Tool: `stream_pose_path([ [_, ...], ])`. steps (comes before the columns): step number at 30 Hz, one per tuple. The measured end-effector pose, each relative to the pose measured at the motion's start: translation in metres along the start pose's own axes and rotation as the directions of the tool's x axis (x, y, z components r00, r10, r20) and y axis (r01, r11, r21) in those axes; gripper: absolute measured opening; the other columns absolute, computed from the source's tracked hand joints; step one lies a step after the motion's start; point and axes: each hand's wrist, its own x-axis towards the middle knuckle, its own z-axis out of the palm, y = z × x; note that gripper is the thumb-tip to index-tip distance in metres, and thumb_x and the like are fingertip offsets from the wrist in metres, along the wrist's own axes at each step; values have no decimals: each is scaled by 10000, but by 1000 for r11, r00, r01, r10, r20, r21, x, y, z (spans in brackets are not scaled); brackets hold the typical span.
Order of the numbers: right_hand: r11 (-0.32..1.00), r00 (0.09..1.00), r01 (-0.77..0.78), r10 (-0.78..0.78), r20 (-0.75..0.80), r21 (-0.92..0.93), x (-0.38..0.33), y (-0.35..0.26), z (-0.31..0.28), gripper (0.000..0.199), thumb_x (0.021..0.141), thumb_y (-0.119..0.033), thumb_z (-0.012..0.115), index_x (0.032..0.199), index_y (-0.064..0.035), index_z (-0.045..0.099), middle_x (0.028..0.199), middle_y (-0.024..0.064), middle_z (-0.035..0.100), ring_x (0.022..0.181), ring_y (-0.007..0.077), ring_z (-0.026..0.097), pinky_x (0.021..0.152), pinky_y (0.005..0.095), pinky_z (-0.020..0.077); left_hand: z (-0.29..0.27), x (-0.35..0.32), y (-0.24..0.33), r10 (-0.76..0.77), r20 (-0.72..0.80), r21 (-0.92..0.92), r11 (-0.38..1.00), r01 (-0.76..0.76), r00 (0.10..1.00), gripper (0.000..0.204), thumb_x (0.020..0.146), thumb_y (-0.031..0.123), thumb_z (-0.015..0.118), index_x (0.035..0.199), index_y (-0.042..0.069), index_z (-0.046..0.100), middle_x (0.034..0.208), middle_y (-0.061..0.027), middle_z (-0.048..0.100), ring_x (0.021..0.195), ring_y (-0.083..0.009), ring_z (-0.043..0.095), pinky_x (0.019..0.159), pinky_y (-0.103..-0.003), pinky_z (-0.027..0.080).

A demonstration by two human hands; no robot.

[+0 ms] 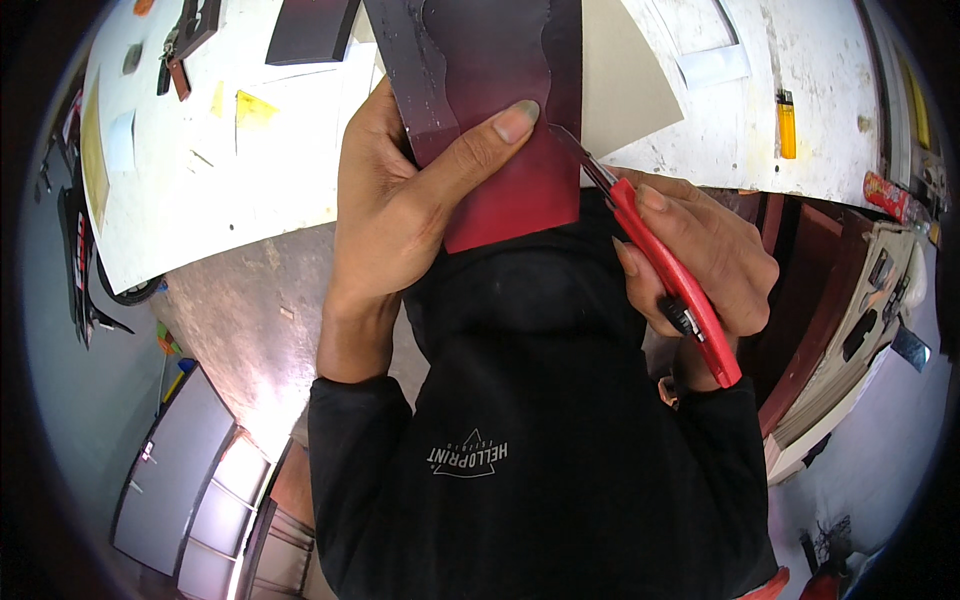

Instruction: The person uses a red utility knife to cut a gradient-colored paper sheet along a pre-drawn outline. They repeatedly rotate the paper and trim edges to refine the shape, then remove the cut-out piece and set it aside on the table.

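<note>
My left hand point(400, 205) grips a flat, dark panel point(505, 195) that shades from black at its far end to deep red at the near end. The thumb presses on its face, while the other fingers are hidden behind it. Wavy edges run along the panel's dark part, like a layer over its surface. In my right hand point(715, 245) is a red utility knife point(665, 260) with a black slider. Its blade is out, and the tip meets the panel's right side just beyond my left thumb.
Under the panel's far end is a white table point(290, 175), with a beige sheet point(628, 90) on it. A yellow lighter point(786, 125) lies at right. Another dark panel point(312, 30) and a yellow scrap point(256, 108) lie at left. Stacked boards point(825, 370) stand right of me.
</note>
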Motion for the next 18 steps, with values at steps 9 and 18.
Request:
stream_pose_path([
  [9, 1000, 1000, 13, -13, -13, -13, -5, 3, -1, 429, 693, 106, 698, 1114, 41, 644, 906, 200, 705, 822, 311, 717, 695, 350, 588, 2, 1, -5, 38, 1, -4, 999, -38, 999, 296, 843, 92, 738, 1078, -36, 611, 959, -126, 696, 824, -165, 676, 749, -274, 540],
  [18, 1000, 1000, 10, -11, -14, -16, -7, 3, -5, 425, 707, 95, 693, 1126, 48, 636, 885, 199, 704, 785, 300, 717, 678, 347, 586, 3, 0, -6, 38, 21, 59, 997, -40, 999, 282, 848, 109, 737, 1066, -29, 621, 949, -117, 701, 818, -166, 678, 747, -266, 537],
])
